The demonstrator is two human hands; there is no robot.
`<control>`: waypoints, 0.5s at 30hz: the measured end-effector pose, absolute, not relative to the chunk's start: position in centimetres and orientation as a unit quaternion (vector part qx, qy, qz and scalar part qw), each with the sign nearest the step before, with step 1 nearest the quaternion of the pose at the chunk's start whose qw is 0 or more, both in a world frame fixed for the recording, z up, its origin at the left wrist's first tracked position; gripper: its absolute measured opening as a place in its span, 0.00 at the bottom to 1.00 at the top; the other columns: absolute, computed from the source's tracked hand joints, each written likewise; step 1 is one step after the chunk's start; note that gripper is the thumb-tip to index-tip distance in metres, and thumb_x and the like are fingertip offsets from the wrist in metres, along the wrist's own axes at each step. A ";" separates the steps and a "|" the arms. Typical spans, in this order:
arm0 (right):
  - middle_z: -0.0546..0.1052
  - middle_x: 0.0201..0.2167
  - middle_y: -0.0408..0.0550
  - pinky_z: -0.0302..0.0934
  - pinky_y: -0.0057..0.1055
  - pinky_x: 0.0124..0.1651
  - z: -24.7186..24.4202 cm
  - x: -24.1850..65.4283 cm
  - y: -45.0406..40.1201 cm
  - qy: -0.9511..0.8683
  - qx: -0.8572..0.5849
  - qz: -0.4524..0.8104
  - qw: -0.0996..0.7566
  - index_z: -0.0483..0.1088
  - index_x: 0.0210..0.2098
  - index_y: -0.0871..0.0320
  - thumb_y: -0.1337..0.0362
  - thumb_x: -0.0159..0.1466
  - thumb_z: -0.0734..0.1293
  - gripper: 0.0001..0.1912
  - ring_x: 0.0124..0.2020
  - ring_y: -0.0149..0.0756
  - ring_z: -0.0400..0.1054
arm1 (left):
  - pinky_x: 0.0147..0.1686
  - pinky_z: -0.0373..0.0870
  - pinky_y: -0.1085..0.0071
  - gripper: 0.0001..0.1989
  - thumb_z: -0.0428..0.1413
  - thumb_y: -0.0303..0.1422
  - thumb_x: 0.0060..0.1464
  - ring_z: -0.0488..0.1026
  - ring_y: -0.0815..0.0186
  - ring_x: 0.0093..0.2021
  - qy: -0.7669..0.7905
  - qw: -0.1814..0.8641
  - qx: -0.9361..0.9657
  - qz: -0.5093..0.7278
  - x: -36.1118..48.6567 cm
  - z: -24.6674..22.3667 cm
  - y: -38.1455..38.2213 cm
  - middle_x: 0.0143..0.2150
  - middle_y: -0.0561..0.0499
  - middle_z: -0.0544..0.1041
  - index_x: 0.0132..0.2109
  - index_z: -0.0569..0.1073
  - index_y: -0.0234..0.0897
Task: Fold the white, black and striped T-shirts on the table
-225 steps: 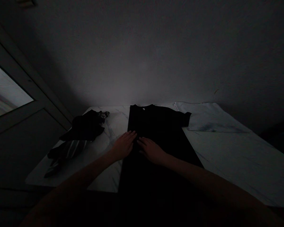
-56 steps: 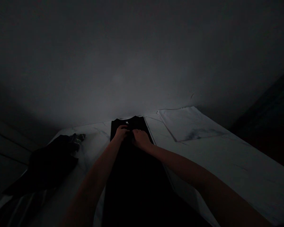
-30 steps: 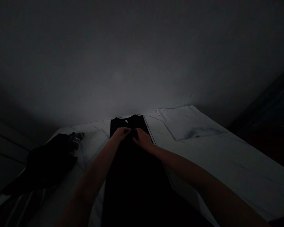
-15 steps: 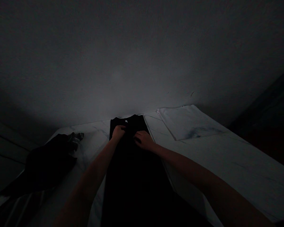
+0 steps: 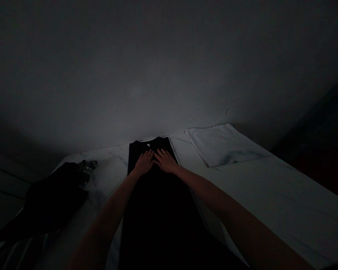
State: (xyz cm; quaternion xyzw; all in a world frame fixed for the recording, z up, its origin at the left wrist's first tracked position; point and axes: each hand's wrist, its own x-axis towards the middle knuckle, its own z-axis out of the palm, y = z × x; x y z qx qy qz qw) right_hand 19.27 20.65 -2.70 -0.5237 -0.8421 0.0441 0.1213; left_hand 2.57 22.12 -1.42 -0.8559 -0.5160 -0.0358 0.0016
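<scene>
A long black garment (image 5: 157, 213) lies on the marbled white table, its neckline with a small pale label at the far edge by the wall. My left hand (image 5: 144, 162) rests flat on the cloth just below the neckline, fingers spread. Beside it, my right hand (image 5: 165, 161) also lies flat on the garment with its fingers apart. The fingertips of the two hands are close together. Neither hand grips the cloth. The near part of the garment is too dark to show folds.
On the left of the table (image 5: 270, 191) is a heap of dark clothes (image 5: 53, 202), with a striped cloth (image 5: 22, 251) below it. A folded whitish cloth (image 5: 222, 144) lies at the back right. A grey wall (image 5: 146, 75) rises behind the table.
Both hands have gone from bent fingers to flat, spread ones on the garment, and they have moved closer together. The view has shifted slightly.
</scene>
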 end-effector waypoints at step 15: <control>0.62 0.65 0.66 0.52 0.41 0.68 -1.1 25.1 14.2 -0.848 -0.525 -0.019 0.070 0.63 0.62 0.73 0.74 0.65 0.56 0.26 0.67 0.46 0.55 | 0.67 0.53 0.55 0.28 0.45 0.40 0.67 0.58 0.55 0.68 -0.330 -0.036 -0.943 -0.005 6.8 0.8 15.3 0.68 0.39 0.62 0.68 0.58 0.32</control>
